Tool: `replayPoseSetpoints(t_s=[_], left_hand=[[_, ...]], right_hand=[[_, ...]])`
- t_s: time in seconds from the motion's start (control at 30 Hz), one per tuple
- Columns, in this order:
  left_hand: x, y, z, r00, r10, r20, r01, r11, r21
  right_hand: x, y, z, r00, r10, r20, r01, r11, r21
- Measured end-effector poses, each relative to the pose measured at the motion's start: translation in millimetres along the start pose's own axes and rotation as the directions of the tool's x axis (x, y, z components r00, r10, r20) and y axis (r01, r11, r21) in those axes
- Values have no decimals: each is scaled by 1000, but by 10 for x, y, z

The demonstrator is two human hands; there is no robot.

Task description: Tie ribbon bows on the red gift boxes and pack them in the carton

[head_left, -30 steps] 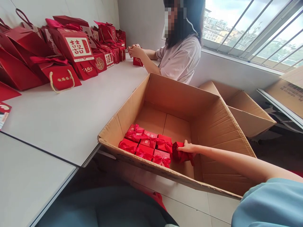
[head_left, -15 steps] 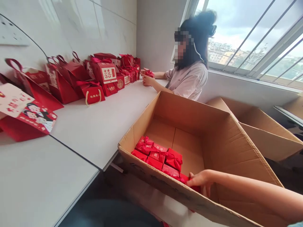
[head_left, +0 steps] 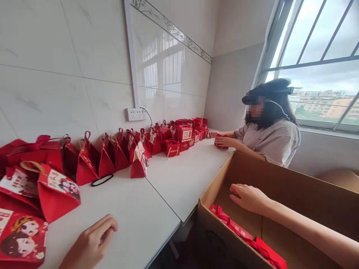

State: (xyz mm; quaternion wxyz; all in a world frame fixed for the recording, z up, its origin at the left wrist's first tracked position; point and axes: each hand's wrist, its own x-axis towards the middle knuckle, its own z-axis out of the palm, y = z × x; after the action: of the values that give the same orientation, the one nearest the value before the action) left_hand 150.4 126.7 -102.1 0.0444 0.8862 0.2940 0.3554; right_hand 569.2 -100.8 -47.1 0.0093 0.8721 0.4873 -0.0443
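Note:
My right hand point(head_left: 249, 198) is held over the cardboard box point(head_left: 294, 168), its fingers loosely bent and apart with nothing seen in them. Below it, along the box's near wall, lie red gift boxes point(head_left: 270, 252) tied with ribbon bows. At the bottom of the view my left hand point(head_left: 92, 241) hovers over the white table point(head_left: 134, 213). Its fingers curl loosely, a gap shows beside the thumb, and nothing is visible in it. To its left are a red box with cartoon faces point(head_left: 24, 239) and a triangular red gift box point(head_left: 57, 196) with a handle.
Many red gift boxes point(head_left: 120, 151) line the tiled wall. A black loop point(head_left: 102, 180) lies before them, near a lone triangular box point(head_left: 139, 162). Across the table, a co-worker point(head_left: 272, 130) handles a small red box point(head_left: 221, 142). A seam divides the tabletop.
The view has swung left and up. My right hand has come away from the red boxes at the cardboard box's near side. My left hand has entered the view.

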Motion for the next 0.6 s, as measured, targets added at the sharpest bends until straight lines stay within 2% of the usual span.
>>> replayPoseSetpoints(t_s=[0.07, 0.13, 0.27, 0.33, 0.4, 0.47, 0.53, 0.6], left_hand=[[8, 65, -45, 996, 31, 82, -24, 997, -78], [10, 122, -95, 995, 16, 100, -6, 995, -96], [-8, 181, -181, 999, 0, 49, 4, 996, -85], [-28, 184, -209, 997, 64, -32, -67, 994, -87], [-54, 171, -223, 997, 51, -63, -54, 997, -51], [-81, 151, -215, 995, 37, -89, -38, 999, -10], [-100, 137, -182, 994, 40, -105, -36, 999, 31], [-101, 145, -136, 992, 60, -114, -52, 996, 71]], right_hand=[[98, -457, -189, 982, -137, -131, 138, 990, 2], [128, -974, -260, 937, -294, -189, 307, 951, 41], [108, -2040, -96, 776, -591, -223, 622, 775, 112], [124, -2518, 48, 724, -655, -215, 687, 710, 153], [177, -2920, 176, 717, -661, -223, 697, 692, 190], [251, -3223, 276, 740, -629, -240, 673, 699, 241], [310, -3406, 347, 770, -587, -248, 638, 708, 303], [332, -3467, 394, 788, -562, -252, 615, 704, 354]])
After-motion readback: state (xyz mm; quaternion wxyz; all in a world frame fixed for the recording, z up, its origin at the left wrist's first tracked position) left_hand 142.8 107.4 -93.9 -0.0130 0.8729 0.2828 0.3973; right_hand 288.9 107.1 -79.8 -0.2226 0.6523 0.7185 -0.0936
